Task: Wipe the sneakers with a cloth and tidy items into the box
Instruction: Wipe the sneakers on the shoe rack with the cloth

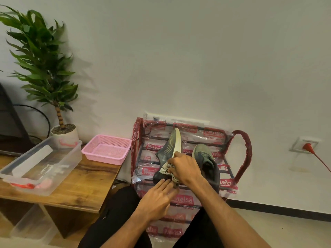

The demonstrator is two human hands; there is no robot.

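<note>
On wooden worktop's (86,185) left edge, clear plastic box (41,163); at far right corner, pink plastic basket (107,149). Straight fingers (165,183) of left hand (157,199) touching heel of dark green sneaker (166,151), tipped sideways on plastic-wrapped red rack (245,149). Gripped in right hand (186,167), cream patterned cloth (167,168) against it. Alongside, second dark sneaker (204,154).

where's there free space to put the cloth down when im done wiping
Bare wood on the table between the clear box and the pink basket, out to its near right corner. The rack has a free left strip beside the tilted sneaker. Crowded: mid-rack, with the second sneaker, cloth, left hand and right hand.
</note>
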